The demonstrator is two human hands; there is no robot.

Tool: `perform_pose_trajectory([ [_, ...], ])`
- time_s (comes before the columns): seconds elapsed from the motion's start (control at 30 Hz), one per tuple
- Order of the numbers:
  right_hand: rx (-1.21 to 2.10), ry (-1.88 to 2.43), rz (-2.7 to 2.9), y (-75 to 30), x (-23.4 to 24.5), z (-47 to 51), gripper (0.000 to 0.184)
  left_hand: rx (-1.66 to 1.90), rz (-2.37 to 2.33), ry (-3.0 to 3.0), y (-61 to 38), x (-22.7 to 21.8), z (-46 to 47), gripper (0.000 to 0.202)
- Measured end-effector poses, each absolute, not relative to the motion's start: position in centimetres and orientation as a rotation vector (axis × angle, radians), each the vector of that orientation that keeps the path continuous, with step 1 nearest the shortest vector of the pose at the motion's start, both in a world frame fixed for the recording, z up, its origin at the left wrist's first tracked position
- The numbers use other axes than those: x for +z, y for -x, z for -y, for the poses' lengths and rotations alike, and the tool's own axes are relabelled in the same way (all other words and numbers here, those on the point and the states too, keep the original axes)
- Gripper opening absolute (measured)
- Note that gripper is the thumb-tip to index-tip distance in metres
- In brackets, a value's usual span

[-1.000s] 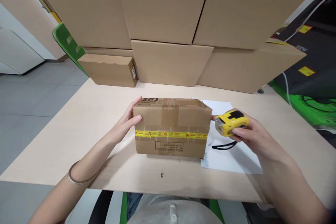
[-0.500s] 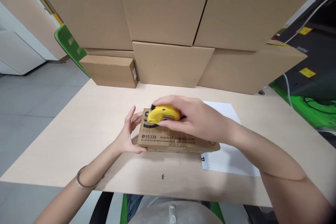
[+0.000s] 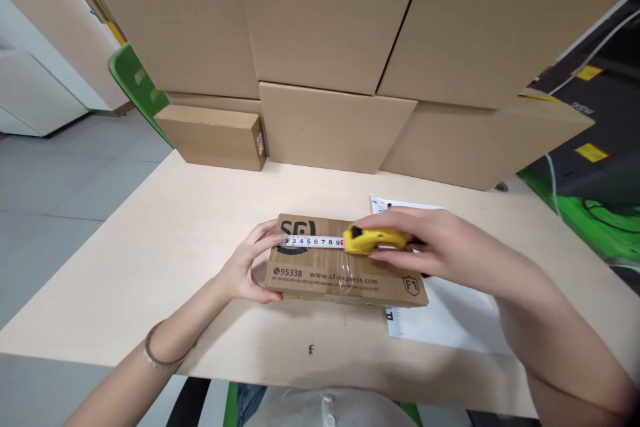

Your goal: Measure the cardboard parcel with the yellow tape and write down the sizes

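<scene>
Tape measure [image 3: 377, 240] in the head view: my right hand [image 3: 433, 240] grips it over the cardboard box [image 3: 333, 264]; my left hand [image 3: 245, 268] grasps the box's left end, fingertip [image 3: 275, 240] on the blade [image 3: 317, 242]. I'd draw that taut, parallel to the long edge.

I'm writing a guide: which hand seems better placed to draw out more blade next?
Probably the right hand: it grips the yellow tape measure, while the left hand is occupied at the low-numbered end of the blade and the SF Express box.
</scene>
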State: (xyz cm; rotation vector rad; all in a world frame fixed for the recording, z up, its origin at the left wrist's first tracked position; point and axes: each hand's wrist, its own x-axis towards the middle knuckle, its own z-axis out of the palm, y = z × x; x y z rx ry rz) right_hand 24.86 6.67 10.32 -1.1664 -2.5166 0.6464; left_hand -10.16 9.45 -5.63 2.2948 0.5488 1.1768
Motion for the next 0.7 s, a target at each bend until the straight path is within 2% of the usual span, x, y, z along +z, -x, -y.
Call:
perform_pose_trajectory([
  [0.17, 0.556, 1.406, 2.355, -32.3, 9.8, -4.1, 0.032, 1.19, -0.525, -2.272, 10.1, -5.8, -9.5, 0.091],
  [0.3, 0.544, 1.478, 2.308, -34.2, 8.6, -3.3, 0.033, 1.222, -0.51, -2.284, 10.1, -5.9, -9.6, 0.09],
  [0.53, 0.507, 1.412, 2.395, -33.7, 9.9, -3.4, 0.034, 1.261, -0.512, -2.277, 10.1, -6.2, -9.5, 0.09],
  [0.7, 0.489, 1.285, 2.552, -27.4, 11.4, -5.6, 0.032, 1.248, -0.511, -2.203, 10.2, -6.7, -9.5, 0.095],
])
